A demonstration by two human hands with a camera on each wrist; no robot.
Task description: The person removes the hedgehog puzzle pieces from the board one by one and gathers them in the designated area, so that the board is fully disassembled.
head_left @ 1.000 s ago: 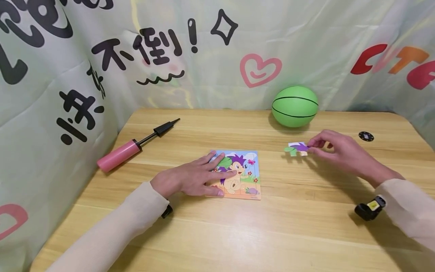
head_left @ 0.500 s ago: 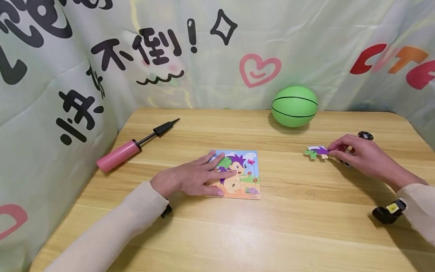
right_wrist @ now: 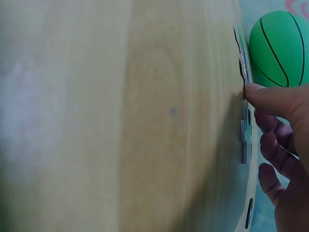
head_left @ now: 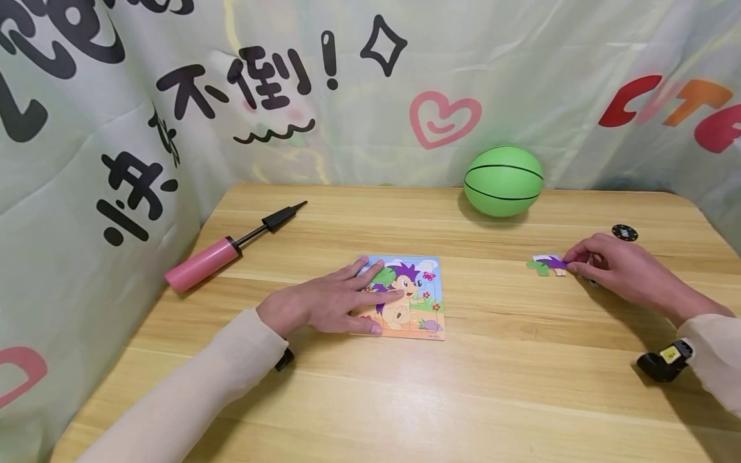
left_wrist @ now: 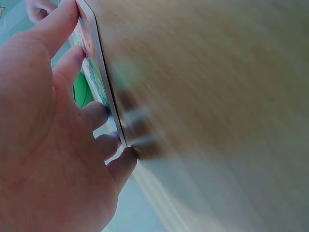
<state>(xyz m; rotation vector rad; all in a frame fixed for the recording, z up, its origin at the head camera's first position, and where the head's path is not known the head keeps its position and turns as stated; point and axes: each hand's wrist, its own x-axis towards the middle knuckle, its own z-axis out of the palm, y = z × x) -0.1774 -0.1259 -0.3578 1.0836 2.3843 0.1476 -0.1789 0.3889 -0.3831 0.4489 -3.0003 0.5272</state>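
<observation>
My left hand [head_left: 327, 302] rests with spread fingers on the left part of a square jigsaw puzzle [head_left: 427, 315] showing a purple-haired hedgehog. The left wrist view shows these fingers along the edge of the puzzle board [left_wrist: 104, 72]. To the right, my right hand [head_left: 622, 267] pinches purple and green jigsaw puzzle pieces [head_left: 547, 263] by their right end, between thumb and index finger. They lie close over the table, seen nearly edge-on in the right wrist view. Beneath that hand are more puzzle pieces [right_wrist: 245, 137], mostly hidden from the head view.
A green ball [head_left: 503, 181] sits at the back of the wooden table [head_left: 393, 399], against a printed curtain [head_left: 347, 148]. Beyond my right hand lies a black round chip [head_left: 625, 232]. A pink hand pump [head_left: 205, 263] lies at the left.
My right hand has carried the pinched puzzle pieces to the right, then slightly down toward the table. My left hand stays on the puzzle.
</observation>
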